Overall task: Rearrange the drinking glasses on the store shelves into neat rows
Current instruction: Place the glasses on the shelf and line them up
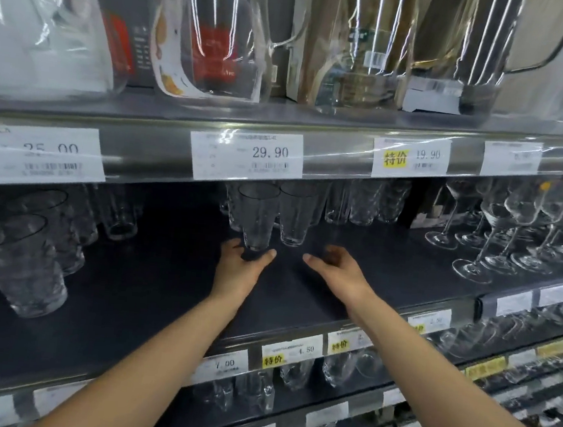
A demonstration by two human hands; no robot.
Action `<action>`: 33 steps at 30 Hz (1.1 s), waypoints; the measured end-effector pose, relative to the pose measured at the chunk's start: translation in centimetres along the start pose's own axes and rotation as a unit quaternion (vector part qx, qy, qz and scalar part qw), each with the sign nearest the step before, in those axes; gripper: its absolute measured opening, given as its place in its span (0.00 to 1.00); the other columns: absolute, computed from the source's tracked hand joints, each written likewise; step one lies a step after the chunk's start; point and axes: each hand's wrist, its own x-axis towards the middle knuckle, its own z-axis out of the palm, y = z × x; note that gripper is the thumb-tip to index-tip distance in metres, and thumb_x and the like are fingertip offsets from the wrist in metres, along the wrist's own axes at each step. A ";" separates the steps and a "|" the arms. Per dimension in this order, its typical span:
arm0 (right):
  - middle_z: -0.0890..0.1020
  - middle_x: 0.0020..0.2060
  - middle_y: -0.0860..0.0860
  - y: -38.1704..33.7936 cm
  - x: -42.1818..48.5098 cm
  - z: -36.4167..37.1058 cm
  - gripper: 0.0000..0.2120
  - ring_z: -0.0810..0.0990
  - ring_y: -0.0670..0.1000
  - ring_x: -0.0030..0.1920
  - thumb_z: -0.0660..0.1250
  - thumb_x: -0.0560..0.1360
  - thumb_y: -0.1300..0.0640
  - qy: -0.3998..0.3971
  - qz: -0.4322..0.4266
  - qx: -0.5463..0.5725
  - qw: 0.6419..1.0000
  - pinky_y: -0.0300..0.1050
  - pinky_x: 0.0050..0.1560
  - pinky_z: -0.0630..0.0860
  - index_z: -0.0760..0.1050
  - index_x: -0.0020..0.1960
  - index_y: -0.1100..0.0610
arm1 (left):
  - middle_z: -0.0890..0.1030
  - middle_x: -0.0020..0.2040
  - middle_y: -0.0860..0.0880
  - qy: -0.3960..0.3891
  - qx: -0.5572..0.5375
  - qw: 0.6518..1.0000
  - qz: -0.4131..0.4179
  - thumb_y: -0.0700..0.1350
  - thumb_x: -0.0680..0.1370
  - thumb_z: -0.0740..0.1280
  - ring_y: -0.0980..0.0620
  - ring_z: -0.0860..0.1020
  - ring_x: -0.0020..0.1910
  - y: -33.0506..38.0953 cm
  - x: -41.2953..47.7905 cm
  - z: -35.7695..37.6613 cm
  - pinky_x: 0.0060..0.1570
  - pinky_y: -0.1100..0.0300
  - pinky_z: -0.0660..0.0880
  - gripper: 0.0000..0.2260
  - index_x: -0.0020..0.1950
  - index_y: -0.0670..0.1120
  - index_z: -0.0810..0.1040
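Clear textured tumblers stand on the dark middle shelf [149,290]. One tumbler [257,218] stands at the centre, and my left hand [242,264] curls its thumb and fingers round its base. A second tumbler [295,214] stands just right of it, with more tumblers [365,200] behind. My right hand [335,265] hovers beside the second tumbler with loosely curled fingers, holding nothing. At the left a group of tumblers [20,264] stands near the shelf front.
Wine glasses [505,228] crowd the shelf's right end. Glass pitchers [218,35] in plastic wrap fill the shelf above, behind price tags [248,155]. Lower shelves hold small glasses [295,373]. Bare dark shelf lies between the left tumblers and my hands.
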 end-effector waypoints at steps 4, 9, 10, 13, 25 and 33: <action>0.77 0.63 0.50 0.9 4.5 -0.1 0.36 0.76 0.51 0.63 0.75 0.70 0.44 0.000 -0.022 -0.003 1.000 0.46 0.65 0.72 0.67 0.72 0.54 | 0.73 0.64 0.50 0.083 -0.021 0.992 0.089 0.48 0.72 0.76 0.56 0.75 0.58 -0.5 2.6 1.5 0.50 0.74 0.70 0.25 0.64 0.49 0.70; 0.79 0.61 0.48 1.0 8.8 0.1 0.37 0.78 0.50 0.61 0.78 0.65 0.41 -0.036 -0.064 0.013 0.997 0.49 0.64 0.75 0.68 0.68 0.51 | 0.75 0.60 0.55 0.118 -0.024 0.984 0.127 0.49 0.70 0.78 0.58 0.78 0.56 -0.7 5.6 3.1 0.55 0.70 0.73 0.25 0.62 0.51 0.70; 0.80 0.61 0.47 1.1 9.6 0.3 0.39 0.79 0.49 0.60 0.78 0.63 0.39 -0.038 -0.073 0.008 0.997 0.50 0.64 0.75 0.69 0.69 0.50 | 0.77 0.60 0.53 0.120 -0.025 0.984 0.126 0.49 0.69 0.79 0.57 0.79 0.57 -0.9 6.1 3.4 0.57 0.64 0.75 0.27 0.62 0.53 0.68; 0.82 0.59 0.45 1.3 11.1 1.1 0.42 0.81 0.45 0.58 0.78 0.60 0.37 -0.055 -0.098 0.023 0.993 0.50 0.63 0.77 0.69 0.69 0.49 | 0.80 0.60 0.50 0.130 -0.013 0.985 0.115 0.52 0.67 0.79 0.56 0.79 0.57 -1.1 7.4 3.8 0.59 0.57 0.77 0.32 0.65 0.49 0.68; 0.82 0.57 0.47 0.7 12.8 2.7 0.34 0.81 0.46 0.57 0.80 0.63 0.45 -0.078 -0.126 0.046 0.988 0.50 0.62 0.77 0.72 0.65 0.52 | 0.79 0.61 0.50 0.141 0.035 0.985 0.090 0.51 0.70 0.77 0.53 0.78 0.59 -0.8 8.4 4.4 0.62 0.57 0.75 0.29 0.65 0.48 0.67; 0.81 0.47 0.40 0.3 11.4 2.2 0.19 0.80 0.39 0.49 0.79 0.68 0.57 -0.106 -0.145 0.048 0.983 0.37 0.54 0.77 0.73 0.49 0.42 | 0.79 0.54 0.53 0.121 0.009 0.990 0.071 0.48 0.68 0.79 0.61 0.78 0.53 -0.8 7.7 3.5 0.57 0.62 0.75 0.28 0.62 0.48 0.68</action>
